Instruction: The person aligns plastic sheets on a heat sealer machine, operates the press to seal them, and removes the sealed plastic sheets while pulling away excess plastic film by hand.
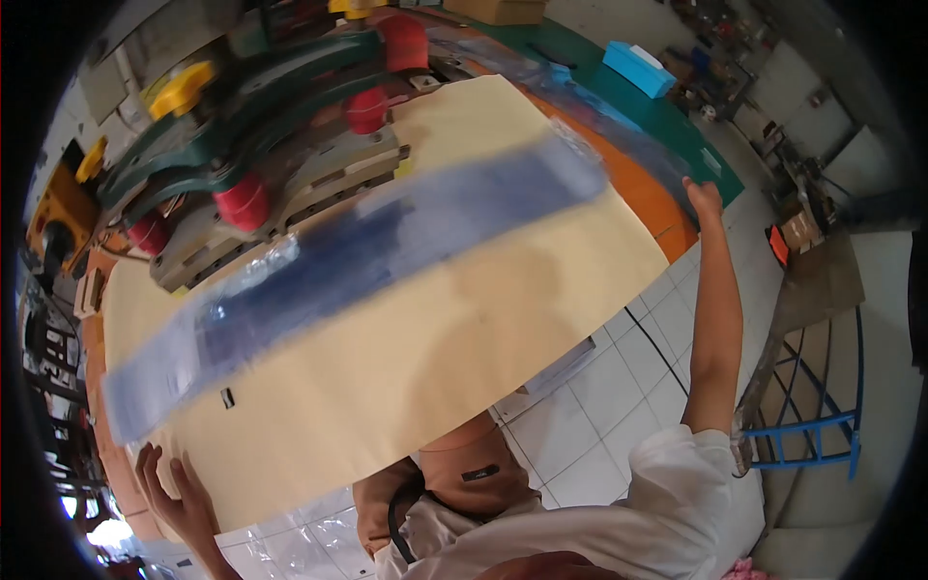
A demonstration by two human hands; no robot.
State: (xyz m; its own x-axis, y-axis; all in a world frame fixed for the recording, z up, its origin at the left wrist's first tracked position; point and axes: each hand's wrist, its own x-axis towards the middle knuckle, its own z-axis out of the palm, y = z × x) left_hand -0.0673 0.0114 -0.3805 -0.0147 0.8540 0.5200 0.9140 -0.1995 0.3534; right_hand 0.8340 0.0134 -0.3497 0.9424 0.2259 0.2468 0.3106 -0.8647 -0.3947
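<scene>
The cream sheet point(387, 406) fills the middle of the frame, the shadow of a head and shoulders on its lower part. Across it, from lower left to upper right, lies a bluish clear plastic strip point(387, 256), smeared by motion blur, so its layers are hard to make out. At upper left, a green-armed machine point(280, 106) with red cups and yellow knobs is also blurred, its top cut off by the frame. Right of the sheet, an orange board point(628, 184) partly shows beneath more plastic. A blue rack point(807, 435) stands at lower right; a light-blue box point(638, 70) sits at upper right. The right hand point(706, 198), at right, is curled beside the plastic; whether it grips any is unclear. The left hand point(182, 498), at lower left, is open at the sheet's edge, fingers spread. The dark tag point(479, 474) on the brown clothing is too small to read.
</scene>
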